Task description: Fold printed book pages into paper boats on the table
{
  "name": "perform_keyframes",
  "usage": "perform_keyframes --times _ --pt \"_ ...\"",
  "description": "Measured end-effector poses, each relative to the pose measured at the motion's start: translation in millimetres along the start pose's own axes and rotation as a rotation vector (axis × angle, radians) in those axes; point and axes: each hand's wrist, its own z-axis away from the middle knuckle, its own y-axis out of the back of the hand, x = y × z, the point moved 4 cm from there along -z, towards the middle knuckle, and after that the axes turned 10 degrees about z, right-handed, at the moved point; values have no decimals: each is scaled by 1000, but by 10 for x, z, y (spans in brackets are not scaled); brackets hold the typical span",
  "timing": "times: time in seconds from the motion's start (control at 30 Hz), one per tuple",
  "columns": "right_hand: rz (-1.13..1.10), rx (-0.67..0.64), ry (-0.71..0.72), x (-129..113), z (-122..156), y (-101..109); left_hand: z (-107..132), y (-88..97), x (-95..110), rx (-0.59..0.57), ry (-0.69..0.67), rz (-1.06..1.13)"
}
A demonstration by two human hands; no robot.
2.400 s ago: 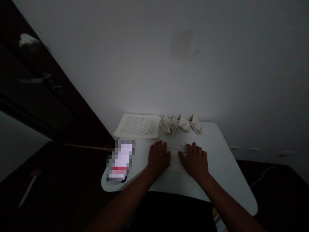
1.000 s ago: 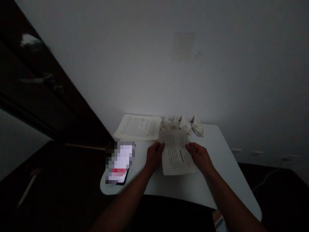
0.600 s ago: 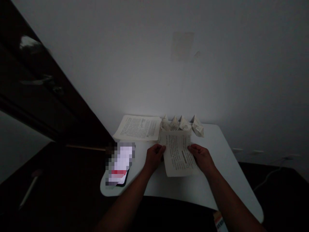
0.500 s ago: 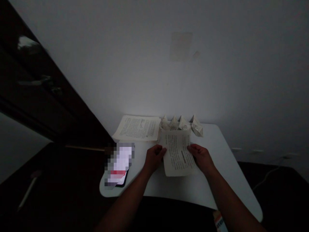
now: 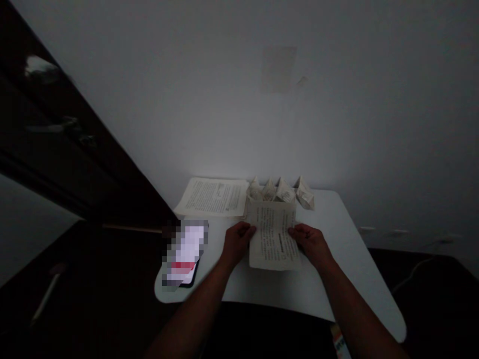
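A printed sheet of paper (image 5: 275,242) is held between my two hands over the white table. My left hand (image 5: 238,240) pinches its left edge, thumb on top. At the right edge my right hand (image 5: 309,242) grips it the same way. The fingers under the sheet are hidden. Just behind its far edge stand several folded paper boats (image 5: 285,191) in a row, made from printed paper. A stack of printed pages (image 5: 213,197) lies to their left, near the wall.
A phone (image 5: 189,249) with a lit, blurred screen lies at the left of the white table (image 5: 352,279). The wall (image 5: 224,109) rises behind the table. A dark door (image 5: 56,134) with a handle is at the left. Sockets (image 5: 400,232) and a cable are at the right.
The paper has shifted slightly left and its near edge has risen a little, both hands moving along with it. Both hands keep their grip on its sides.
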Motion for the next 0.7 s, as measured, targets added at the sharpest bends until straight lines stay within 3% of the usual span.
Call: perform_keyframes --times 0.1,0.2,0.3,0.4,0.5,0.7 --pt "202 -82 -30 -31 75 19 47 20 37 -45 1 -112" --pt "479 -93 -34 -34 136 68 104 1 99 -142 -60 -394" --pt "791 -14 116 -86 147 132 141 -14 150 -130 -154 -792" --pt "966 38 322 -156 154 173 166 -25 180 -82 -209 -1121" --pt "987 33 504 -225 194 179 197 -76 215 -99 -257 -1188" --pt "956 -52 699 -259 224 52 228 -403 229 -319 -582 -1082"
